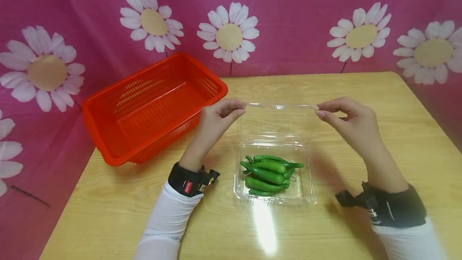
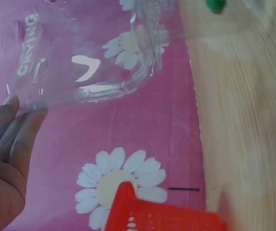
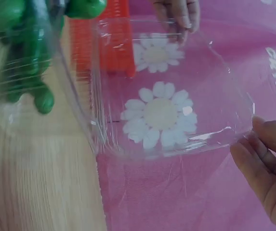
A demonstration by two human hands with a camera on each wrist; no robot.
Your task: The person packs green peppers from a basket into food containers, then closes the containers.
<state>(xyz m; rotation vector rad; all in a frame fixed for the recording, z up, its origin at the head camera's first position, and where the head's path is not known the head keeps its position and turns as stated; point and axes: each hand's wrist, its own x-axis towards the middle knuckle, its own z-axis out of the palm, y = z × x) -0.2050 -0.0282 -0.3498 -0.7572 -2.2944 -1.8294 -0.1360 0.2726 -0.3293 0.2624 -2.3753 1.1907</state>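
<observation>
A clear plastic clamshell box (image 1: 311, 189) stands on the table with several green chili peppers (image 1: 267, 173) in its base. Its hinged lid (image 1: 278, 121) is raised on the far side. My left hand (image 1: 221, 121) pinches the lid's upper left corner between thumb and fingers. At the upper right corner, my right hand (image 1: 348, 121) pinches the lid the same way. In the right wrist view the transparent lid (image 3: 210, 139) spans between both hands, and the peppers (image 3: 29, 57) show blurred at the left.
A red plastic basket (image 1: 151, 139) with slotted sides stands to the left, close to my left hand. The light wooden table (image 1: 397, 131) reaches back to a pink cloth (image 1: 288, 31) printed with white flowers.
</observation>
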